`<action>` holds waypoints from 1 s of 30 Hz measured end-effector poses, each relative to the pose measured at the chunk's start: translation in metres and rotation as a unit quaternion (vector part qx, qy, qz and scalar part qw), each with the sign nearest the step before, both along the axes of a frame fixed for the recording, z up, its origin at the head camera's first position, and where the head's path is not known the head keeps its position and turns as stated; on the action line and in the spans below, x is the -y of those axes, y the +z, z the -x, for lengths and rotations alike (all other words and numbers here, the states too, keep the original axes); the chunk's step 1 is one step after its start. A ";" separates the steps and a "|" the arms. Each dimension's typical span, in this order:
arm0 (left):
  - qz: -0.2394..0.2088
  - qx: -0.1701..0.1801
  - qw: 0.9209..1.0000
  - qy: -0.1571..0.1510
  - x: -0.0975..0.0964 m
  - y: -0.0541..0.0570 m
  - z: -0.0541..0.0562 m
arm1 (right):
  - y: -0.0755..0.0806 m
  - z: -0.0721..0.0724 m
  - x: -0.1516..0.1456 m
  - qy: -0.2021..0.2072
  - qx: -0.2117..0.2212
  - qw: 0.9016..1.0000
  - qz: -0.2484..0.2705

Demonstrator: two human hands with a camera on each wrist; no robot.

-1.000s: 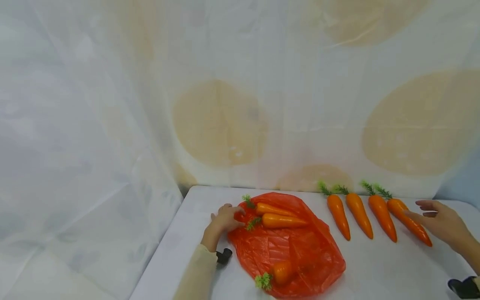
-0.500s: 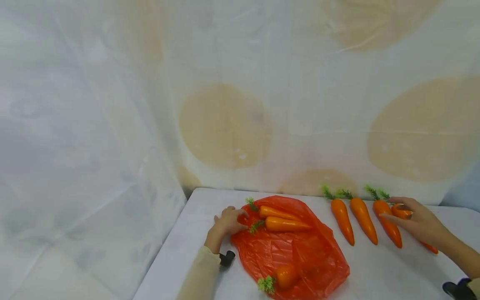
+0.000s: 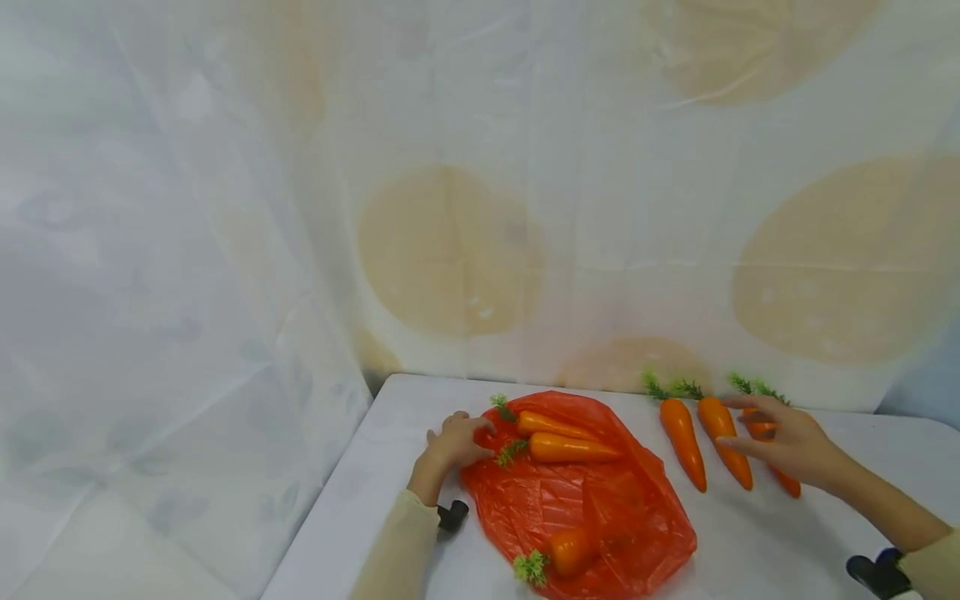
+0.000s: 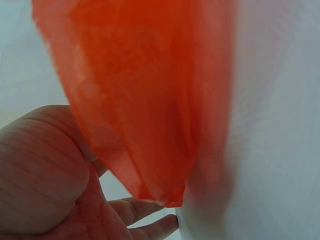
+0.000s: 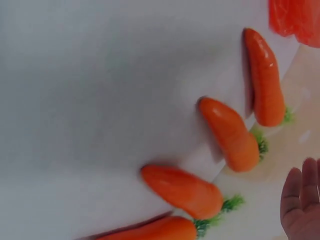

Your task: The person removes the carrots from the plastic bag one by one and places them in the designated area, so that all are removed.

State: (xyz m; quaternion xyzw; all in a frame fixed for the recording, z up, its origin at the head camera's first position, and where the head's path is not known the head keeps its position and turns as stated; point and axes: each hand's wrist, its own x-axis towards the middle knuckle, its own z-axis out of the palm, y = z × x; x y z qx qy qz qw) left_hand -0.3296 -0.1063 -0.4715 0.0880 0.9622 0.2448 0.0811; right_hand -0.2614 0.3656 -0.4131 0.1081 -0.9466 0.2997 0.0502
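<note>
An orange-red plastic bag (image 3: 517,496) lies spread on the white table. On it rest two carrots (image 3: 576,448) with green tops, while another carrot (image 3: 568,552) sticks partly out near its front edge. My left hand (image 3: 453,443) grips the bag's left edge; in the left wrist view, the plastic (image 4: 135,125) hides part of the thumb and fingers. To the right, several carrots (image 3: 682,446) lie in a row. My right hand (image 3: 791,440) hovers over them with fingers extended and holds nothing, partly covering the right-hand ones. In the right wrist view, its fingers (image 5: 292,192) are straight.
The white table (image 3: 750,550) ends at the back against a pale curtain (image 3: 637,275) with tan spots. Another pale sheet (image 3: 172,375) hangs along the left side. Black wrist mounts (image 3: 877,573) are strapped to both wrists.
My right hand has moved left along the carrot row, from the rightmost carrot towards the second from the left. My left hand stays at the bag's edge. The carrots keep their places.
</note>
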 end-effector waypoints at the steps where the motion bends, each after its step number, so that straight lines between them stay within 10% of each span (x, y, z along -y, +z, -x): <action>1: -0.001 0.002 1.000 0.000 0.000 0.000 0.000 | 0.002 0.000 0.003 0.006 -0.004 1.000 0.000; 30: -0.004 -0.005 1.000 -0.011 -0.011 0.004 0.002 | 0.009 0.012 0.093 0.157 0.026 0.983 0.091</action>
